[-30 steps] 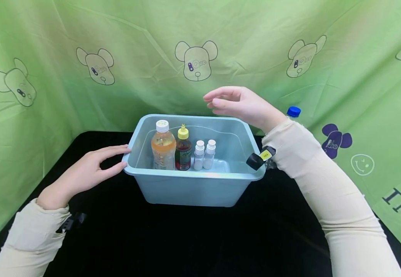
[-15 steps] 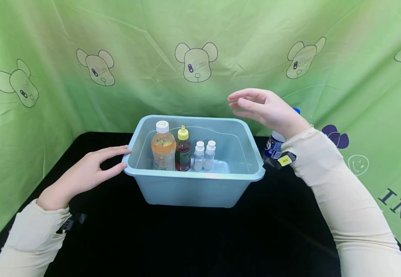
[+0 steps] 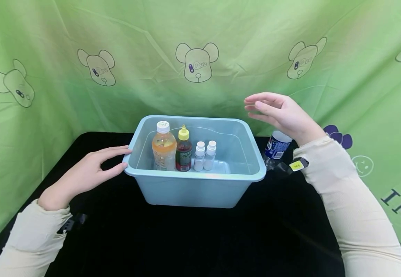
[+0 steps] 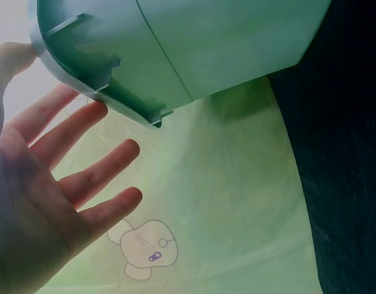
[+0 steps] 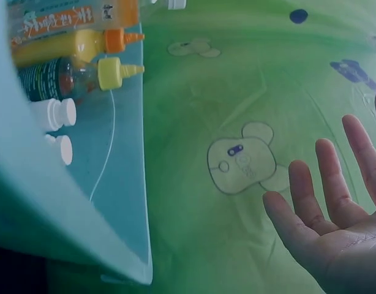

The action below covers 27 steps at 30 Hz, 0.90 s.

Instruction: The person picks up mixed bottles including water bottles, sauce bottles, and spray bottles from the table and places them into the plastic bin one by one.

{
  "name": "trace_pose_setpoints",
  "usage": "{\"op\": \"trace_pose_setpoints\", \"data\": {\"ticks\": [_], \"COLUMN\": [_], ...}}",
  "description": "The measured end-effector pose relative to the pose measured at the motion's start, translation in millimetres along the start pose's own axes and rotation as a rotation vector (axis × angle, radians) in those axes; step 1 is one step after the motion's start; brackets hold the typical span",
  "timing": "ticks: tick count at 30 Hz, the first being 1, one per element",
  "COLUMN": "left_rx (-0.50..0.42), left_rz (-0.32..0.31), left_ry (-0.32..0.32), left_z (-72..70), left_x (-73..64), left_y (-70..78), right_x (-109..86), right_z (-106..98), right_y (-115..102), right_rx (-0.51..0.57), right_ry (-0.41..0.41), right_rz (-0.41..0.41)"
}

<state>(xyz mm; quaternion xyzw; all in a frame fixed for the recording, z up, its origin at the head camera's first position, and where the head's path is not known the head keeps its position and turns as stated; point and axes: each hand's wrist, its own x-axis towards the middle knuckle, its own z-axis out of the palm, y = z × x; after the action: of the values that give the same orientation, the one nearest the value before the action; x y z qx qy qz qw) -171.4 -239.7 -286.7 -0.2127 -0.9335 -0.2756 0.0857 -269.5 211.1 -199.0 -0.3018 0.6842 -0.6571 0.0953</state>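
Observation:
A light blue plastic tub (image 3: 193, 190) stands on the black table. My left hand (image 3: 86, 169) touches its left rim with fingertips and thumb, fingers fairly straight. In the left wrist view the left hand (image 4: 59, 177) has its fingers spread beside the tub's rim (image 4: 127, 110). My right hand (image 3: 283, 113) hovers in the air past the tub's right back corner, fingers loosely bent and holding nothing. Just below it is a bottle with a blue label (image 3: 276, 147), partly hidden by the hand and wrist. In the right wrist view the right hand (image 5: 335, 226) shows an empty palm.
Inside the tub stand an orange drink bottle (image 3: 163, 150), a yellow-capped dark squeeze bottle (image 3: 183, 152) and two small white-capped bottles (image 3: 199, 154). The right wrist view also shows an orange-tipped yellow bottle (image 5: 84, 46) among them. A green printed curtain (image 3: 145, 77) hangs behind.
My right hand has moved rightward from above the tub's back rim to beyond its right side, uncovering the blue-labelled bottle. The left hand stays at the rim.

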Motion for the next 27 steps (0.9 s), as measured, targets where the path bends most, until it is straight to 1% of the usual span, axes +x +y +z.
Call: {"op": "trace_pose_setpoints", "data": {"ticks": [2, 5, 8, 14, 22, 27], "left_rx": [-0.004, -0.01, -0.006, 0.012, 0.004, 0.004], "left_rz": [0.004, 0.008, 0.007, -0.006, 0.011, 0.008], "left_ry": [-0.003, -0.008, -0.008, 0.002, -0.003, 0.002], "left_z": [-0.4, -1.0, -0.7, -0.2, -0.3, -0.5], "left_x": [-0.1, -0.4, -0.6, -0.8, -0.2, -0.3], "left_y": [0.2, 0.7, 0.6, -0.5, 0.4, 0.3], "right_x": [-3.3, -7.7, -12.4, -23.6, -37.0, -44.3], "right_z": [-3.7, -9.6, -15.6, -30.8, -47.0, -56.9], "right_y": [0.9, 3.4, 6.1, 12.3, 23.4, 27.9], "right_rx": [0.022, 0.084, 0.132, 0.177, 0.266, 0.298], "right_ry": [-0.002, -0.012, -0.004, 0.039, 0.032, 0.067], "right_rz": [-0.016, -0.037, -0.043, -0.048, -0.099, -0.111]}}
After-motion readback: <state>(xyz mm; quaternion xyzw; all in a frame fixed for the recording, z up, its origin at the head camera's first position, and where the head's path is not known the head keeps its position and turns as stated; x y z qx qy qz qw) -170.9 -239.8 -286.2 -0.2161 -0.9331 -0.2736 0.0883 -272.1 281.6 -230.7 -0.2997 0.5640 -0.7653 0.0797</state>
